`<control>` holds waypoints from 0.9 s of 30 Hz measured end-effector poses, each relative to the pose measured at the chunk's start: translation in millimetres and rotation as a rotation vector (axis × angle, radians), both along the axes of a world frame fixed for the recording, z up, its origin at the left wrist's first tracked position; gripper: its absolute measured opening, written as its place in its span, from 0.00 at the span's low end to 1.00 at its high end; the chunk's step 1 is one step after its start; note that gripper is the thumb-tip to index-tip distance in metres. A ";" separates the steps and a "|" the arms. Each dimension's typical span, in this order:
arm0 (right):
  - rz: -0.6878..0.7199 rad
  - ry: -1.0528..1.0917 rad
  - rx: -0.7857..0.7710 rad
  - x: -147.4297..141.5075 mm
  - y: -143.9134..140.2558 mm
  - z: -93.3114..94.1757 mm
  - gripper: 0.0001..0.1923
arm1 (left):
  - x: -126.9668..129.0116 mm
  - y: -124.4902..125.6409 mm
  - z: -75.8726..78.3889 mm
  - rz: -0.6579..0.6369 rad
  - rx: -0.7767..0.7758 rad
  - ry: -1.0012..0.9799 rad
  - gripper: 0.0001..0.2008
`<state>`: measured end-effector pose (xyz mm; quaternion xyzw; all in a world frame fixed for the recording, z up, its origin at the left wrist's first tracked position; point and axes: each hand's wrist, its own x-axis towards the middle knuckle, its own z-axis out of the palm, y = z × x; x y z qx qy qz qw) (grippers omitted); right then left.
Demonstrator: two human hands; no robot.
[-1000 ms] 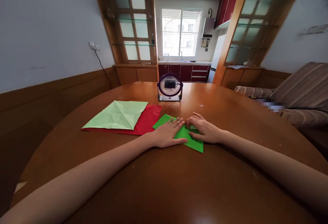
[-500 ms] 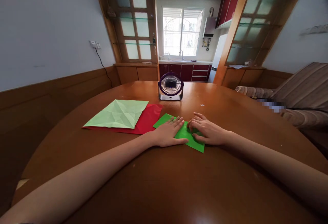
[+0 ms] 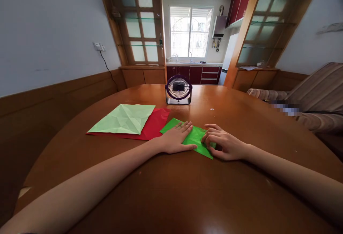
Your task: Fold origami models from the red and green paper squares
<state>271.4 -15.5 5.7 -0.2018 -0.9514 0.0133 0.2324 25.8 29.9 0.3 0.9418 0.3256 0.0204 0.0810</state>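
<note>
On the round wooden table, your left hand lies flat, fingers spread, pinning the bright green paper; your right hand presses its right corner, fingers loosely curled. It looks thin, light, slippery; lift it by an edge.

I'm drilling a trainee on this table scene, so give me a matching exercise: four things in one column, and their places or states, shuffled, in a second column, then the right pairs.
Things:
1. left hand
2. right hand
3. pale green sheet
4. small fan

Places or states:
A. stands upright at the far side of the table
B. lies partly on top of the red sheet
C. pressed flat on the bright green paper
D. fingers curled at the bright green paper's right edge

Pairs: 1-C, 2-D, 3-B, 4-A
</note>
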 end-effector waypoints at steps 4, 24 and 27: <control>0.072 0.085 -0.041 0.4 -0.3 -1.6 0.02 | -0.3 0.9 -1.5 -0.007 0.005 -0.007 0.47; 0.270 0.239 -0.435 -8.7 -12.9 5.7 0.23 | -2.3 1.6 -5.7 -0.010 0.071 -0.029 0.45; 0.250 0.297 -0.521 -6.3 -11.1 6.1 0.22 | -3.5 -1.5 -5.2 -0.040 0.187 -0.078 0.40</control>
